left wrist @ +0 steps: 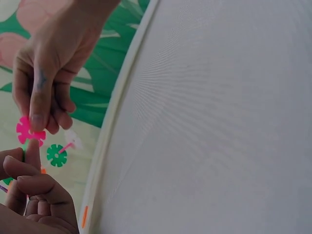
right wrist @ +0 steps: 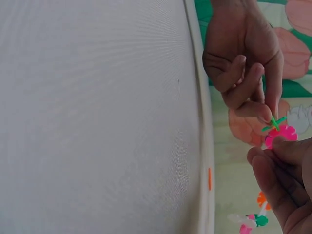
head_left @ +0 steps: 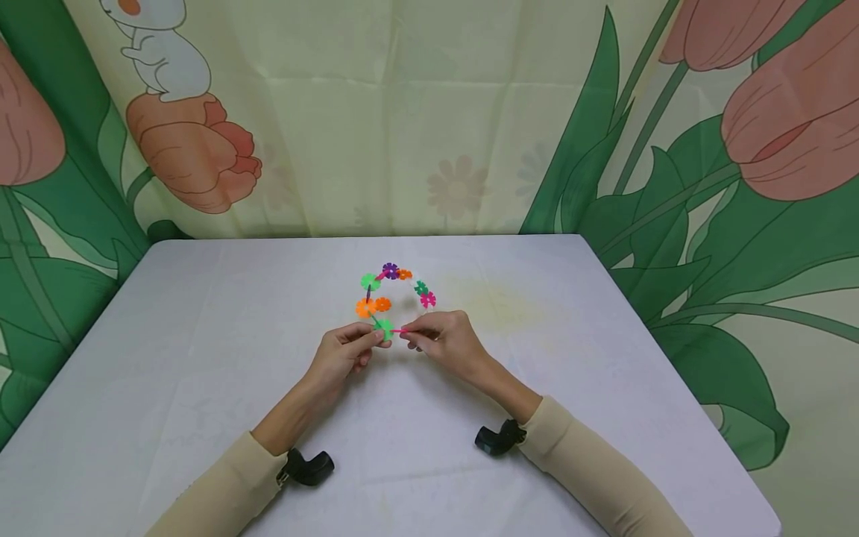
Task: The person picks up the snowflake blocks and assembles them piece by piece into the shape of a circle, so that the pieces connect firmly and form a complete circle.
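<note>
Above the table, a loose arc of notched plastic snowflake discs in several colors reaches beyond both hands. My left hand [head_left: 341,352] pinches a bright green disc [head_left: 385,326] at the arc's near left end. Thumb and fingers of my right hand [head_left: 452,341] pinch a pink disc [right wrist: 288,131], seen nearly edge-on in the head view. That pink disc meets the green one in the right wrist view. From the green disc the arc runs through an orange disc [head_left: 365,308] and a purple disc [head_left: 391,270] to another pink disc [head_left: 428,299] beyond my right hand.
The table [head_left: 201,373] has a white cover with a faint yellowish stain [head_left: 503,302] right of the arc. Behind it hangs a curtain [head_left: 416,149] printed with tulips and a rabbit. Black wrist cameras sit at the left cuff [head_left: 309,468] and the right cuff [head_left: 498,438].
</note>
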### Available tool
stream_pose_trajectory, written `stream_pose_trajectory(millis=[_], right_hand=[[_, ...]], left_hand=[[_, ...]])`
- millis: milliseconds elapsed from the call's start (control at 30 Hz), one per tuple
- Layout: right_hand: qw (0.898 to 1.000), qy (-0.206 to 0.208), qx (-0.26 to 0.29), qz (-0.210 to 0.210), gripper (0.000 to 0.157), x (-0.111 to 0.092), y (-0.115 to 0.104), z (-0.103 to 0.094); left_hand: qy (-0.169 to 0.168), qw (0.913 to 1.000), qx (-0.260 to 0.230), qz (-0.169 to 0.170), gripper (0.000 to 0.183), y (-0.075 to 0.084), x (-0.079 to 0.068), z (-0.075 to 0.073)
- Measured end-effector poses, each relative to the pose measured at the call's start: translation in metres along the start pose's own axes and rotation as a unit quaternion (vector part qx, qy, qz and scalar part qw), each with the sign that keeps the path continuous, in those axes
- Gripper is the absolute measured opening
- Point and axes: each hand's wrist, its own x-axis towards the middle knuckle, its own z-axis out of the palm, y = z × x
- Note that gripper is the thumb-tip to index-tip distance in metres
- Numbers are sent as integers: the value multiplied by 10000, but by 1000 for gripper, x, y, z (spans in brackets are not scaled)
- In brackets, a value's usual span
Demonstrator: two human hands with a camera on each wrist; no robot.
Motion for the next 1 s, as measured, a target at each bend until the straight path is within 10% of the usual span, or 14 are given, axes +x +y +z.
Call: stream_pose_trajectory(millis=[1000], right_hand=[[9985, 234, -430, -257, 11, 1, -6, 5]], left_hand=[[116, 9996, 150, 219, 24, 4, -1, -1]])
